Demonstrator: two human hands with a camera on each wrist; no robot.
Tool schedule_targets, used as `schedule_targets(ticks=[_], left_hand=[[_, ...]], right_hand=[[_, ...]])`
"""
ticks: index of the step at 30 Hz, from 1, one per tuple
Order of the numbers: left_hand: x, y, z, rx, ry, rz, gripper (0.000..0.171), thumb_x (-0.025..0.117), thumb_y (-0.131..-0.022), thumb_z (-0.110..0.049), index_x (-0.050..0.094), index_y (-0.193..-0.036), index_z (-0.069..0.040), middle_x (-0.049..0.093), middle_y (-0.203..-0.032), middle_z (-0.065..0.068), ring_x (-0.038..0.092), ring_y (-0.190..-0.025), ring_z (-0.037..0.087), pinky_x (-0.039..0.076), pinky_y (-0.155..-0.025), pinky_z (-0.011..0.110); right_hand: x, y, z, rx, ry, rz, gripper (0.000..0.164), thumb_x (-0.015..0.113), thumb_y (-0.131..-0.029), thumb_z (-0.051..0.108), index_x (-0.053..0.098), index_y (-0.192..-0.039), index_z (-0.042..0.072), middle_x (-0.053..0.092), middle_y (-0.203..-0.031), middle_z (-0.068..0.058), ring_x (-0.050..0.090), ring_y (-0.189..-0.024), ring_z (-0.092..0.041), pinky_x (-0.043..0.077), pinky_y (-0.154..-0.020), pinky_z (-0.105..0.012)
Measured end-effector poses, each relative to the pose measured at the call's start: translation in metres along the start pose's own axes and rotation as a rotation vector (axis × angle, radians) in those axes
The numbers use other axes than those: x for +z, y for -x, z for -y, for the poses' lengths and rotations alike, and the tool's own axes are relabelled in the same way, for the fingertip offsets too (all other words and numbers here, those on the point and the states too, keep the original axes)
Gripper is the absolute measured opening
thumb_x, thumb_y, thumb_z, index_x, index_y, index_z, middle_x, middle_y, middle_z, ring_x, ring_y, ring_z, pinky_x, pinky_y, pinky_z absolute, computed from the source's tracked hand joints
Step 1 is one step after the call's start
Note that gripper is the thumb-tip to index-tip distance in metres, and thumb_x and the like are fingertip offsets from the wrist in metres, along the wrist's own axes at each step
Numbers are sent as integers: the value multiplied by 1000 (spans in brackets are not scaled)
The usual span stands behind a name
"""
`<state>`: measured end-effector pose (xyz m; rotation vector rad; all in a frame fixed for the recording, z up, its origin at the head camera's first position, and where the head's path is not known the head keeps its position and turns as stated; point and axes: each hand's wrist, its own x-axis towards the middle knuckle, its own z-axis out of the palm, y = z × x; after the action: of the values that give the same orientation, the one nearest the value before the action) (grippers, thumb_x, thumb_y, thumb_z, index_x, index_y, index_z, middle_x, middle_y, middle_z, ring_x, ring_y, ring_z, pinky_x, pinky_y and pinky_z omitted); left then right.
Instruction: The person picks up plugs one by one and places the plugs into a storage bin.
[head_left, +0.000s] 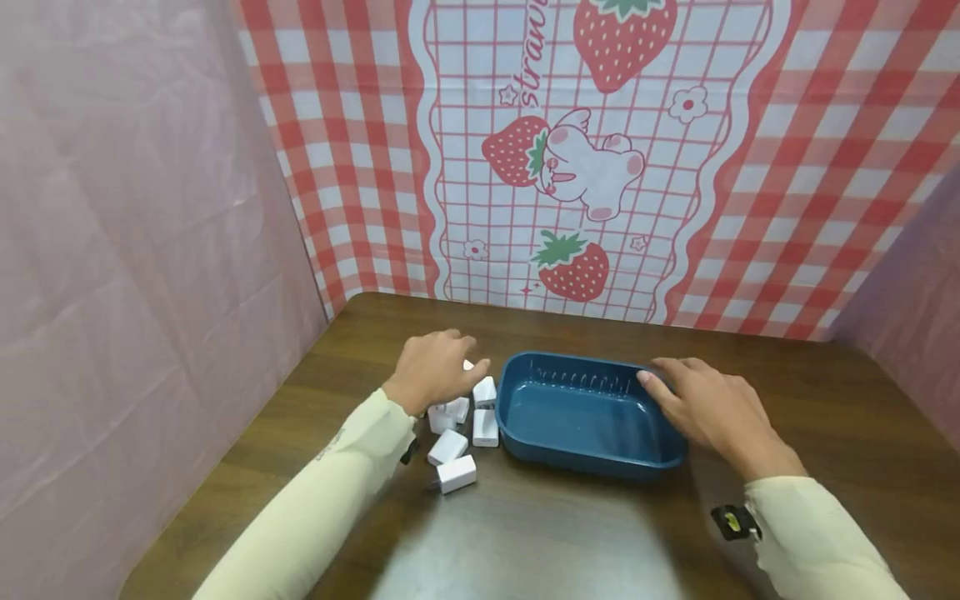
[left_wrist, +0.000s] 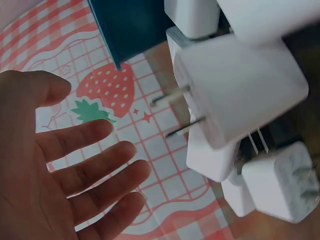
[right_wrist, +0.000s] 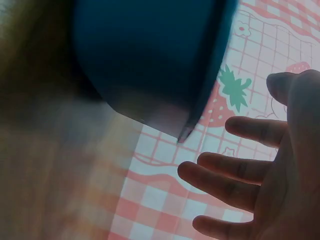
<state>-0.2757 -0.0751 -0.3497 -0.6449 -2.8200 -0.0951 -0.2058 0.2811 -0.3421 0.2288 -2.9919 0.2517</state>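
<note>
A blue rectangular tray [head_left: 585,417] with raised walls sits on the table, nothing inside it. Left of it lies a loose cluster of white plug-in chargers [head_left: 457,474], some with metal prongs showing; in the left wrist view one charger [left_wrist: 245,90] looms close, its two prongs pointing at the hand. My left hand [head_left: 435,368] hovers over the far part of the cluster, fingers spread and relaxed, covering some chargers. My right hand [head_left: 712,408] is at the tray's right end, fingers extended; whether it touches the rim cannot be made out. In the right wrist view its fingers [right_wrist: 225,182] are spread and hold nothing.
The brown wooden table [head_left: 562,542] runs up to a red-and-white checked strawberry cloth [head_left: 360,167] hanging at the back. A pale pink curtain [head_left: 135,250] borders the left side, and another hangs at the right.
</note>
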Motion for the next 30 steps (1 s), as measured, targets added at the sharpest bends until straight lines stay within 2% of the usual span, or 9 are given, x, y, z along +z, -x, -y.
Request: schedule_targets(ticks=[4,7,12,17,21,23,26,30], left_hand=[[3,11,-2,26,7,-57,43,56,-97,-48,73,-118,-15,72,-110,2,69,-92,17,54,-61,33],[5,17,-7,71,15,-99,38,57,-97,-44,75,-112,-14,73,-103,2,69,-83,17,54,-58,32],[6,26,-10,73,13,-118,34,59,-96,-42,76,-106,-14,73,-93,0,66,-73,14,53,-57,34],[11,36,-9,70,8,-110,28,60,-95,-40,76,-98,-17,69,-79,-4,56,-60,10,43,-47,28],[14,45,-11,106,9,-163,27,60,-95,-38,76,-93,-17,68,-75,-4,54,-57,10,40,-46,27],[16,50,-12,126,2,-202,27,61,-94,-38,76,-93,-16,68,-74,-3,55,-57,11,42,-48,28],[18,58,-12,148,8,-256,24,64,-93,-36,75,-91,-14,67,-73,-2,59,-59,15,46,-53,33],[19,67,-12,158,31,-285,23,65,-92,-35,75,-92,-13,69,-80,0,65,-70,18,51,-62,38]], right_hand=[[9,11,0,9,-7,-28,76,40,-98,65,55,-141,4,52,-137,-31,50,-123,-50,37,-94,-71],[15,21,-1,10,-15,-85,64,50,-98,57,61,-136,5,56,-135,-28,53,-120,-48,38,-94,-70],[22,30,0,11,-24,-151,46,62,-97,41,67,-128,7,60,-129,-26,57,-112,-48,40,-91,-69],[27,38,2,24,-18,-164,45,67,-94,37,67,-126,6,62,-126,-27,59,-108,-48,43,-87,-68],[31,49,-2,25,-31,-204,40,70,-91,33,69,-122,7,65,-121,-24,61,-106,-45,46,-82,-66],[33,53,-3,36,-43,-197,40,70,-91,32,69,-122,7,64,-122,-23,61,-107,-45,46,-81,-67],[36,57,-4,65,-65,-136,44,68,-93,36,66,-127,7,60,-129,-23,58,-112,-47,45,-81,-70],[38,59,-4,88,-92,-74,53,62,-96,43,62,-132,3,52,-136,-27,54,-116,-51,42,-82,-73]])
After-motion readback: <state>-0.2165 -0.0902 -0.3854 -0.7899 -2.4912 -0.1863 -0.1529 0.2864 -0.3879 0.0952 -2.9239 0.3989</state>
